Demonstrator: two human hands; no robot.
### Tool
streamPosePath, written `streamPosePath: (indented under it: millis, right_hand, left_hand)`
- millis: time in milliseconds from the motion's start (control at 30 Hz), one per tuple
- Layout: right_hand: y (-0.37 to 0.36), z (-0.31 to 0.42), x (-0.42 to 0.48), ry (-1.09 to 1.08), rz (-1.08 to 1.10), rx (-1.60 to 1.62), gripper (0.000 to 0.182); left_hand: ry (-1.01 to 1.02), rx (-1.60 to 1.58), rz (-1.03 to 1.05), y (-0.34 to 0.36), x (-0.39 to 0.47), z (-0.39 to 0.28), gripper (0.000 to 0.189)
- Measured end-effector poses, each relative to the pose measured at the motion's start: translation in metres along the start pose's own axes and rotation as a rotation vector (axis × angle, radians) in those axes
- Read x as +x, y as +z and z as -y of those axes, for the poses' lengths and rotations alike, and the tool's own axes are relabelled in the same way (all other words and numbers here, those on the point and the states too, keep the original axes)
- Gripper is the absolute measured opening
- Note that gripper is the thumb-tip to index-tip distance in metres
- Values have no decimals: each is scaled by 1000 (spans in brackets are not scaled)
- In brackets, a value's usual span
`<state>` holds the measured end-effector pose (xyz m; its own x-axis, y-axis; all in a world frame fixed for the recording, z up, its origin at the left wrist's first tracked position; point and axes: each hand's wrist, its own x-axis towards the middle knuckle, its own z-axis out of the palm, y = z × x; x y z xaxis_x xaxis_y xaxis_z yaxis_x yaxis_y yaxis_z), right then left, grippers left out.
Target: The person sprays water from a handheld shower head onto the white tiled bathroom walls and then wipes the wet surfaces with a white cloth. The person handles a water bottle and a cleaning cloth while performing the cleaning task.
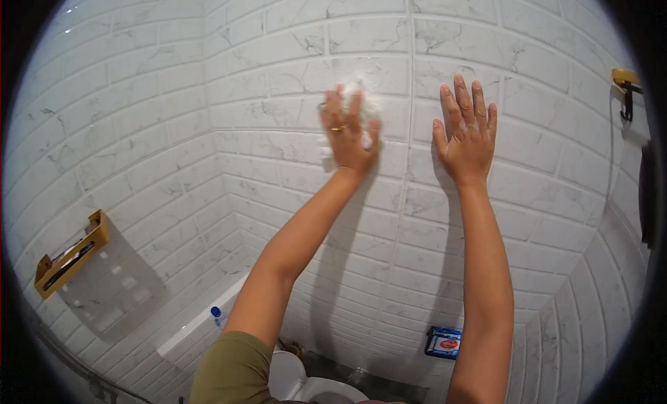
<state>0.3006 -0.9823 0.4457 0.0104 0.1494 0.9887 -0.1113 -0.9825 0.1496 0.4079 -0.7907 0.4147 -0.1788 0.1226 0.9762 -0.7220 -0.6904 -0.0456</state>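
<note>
My left hand [350, 143], with a ring on one finger, presses a crumpled white cloth or wad [369, 103] against the white marble-patterned tile wall [292, 73]. Parts of the wad show above the fingers and below the palm; its exact material is blurred. My right hand [469, 138] lies flat on the tiles to the right of a vertical joint, fingers spread and nothing in it. Whitish residue shows around its knuckles. Both arms reach upward, and their shadows fall down the wall.
A yellow wall shelf [101, 237] holding items juts out at left. Below are a ledge [174, 341], a blue-capped bottle [217, 315] and a white toilet [286, 375]. A blue packet [436, 342] sits low beside my right arm. A yellow holder with a black hook [627, 106] is at right.
</note>
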Motion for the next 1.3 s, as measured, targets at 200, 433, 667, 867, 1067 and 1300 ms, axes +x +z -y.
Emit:
streamPosePath:
  millis: [200,433,667,867,1067,1300]
  right_hand:
    - [-3,0,1,17,13,12,60]
    - [-1,4,1,10,18,-38,56]
    - [0,3,2,-6,-4,-72,55]
    - [1,9,7,-15,-40,-40,54]
    - [3,7,4,-16,-43,-70,52]
    - [1,8,5,-36,-45,-71,52]
  left_hand:
    - [330,-96,226,-4,14,-1,62]
    - [76,19,52,-29,58,118,57]
    - [-184,139,-124,-75,45,265,51]
    - [-346,271,-260,-92,36,312,52]
    - [-50,230,-168,-37,59,194,53]
    - [492,-224,271,-23,51,88,64]
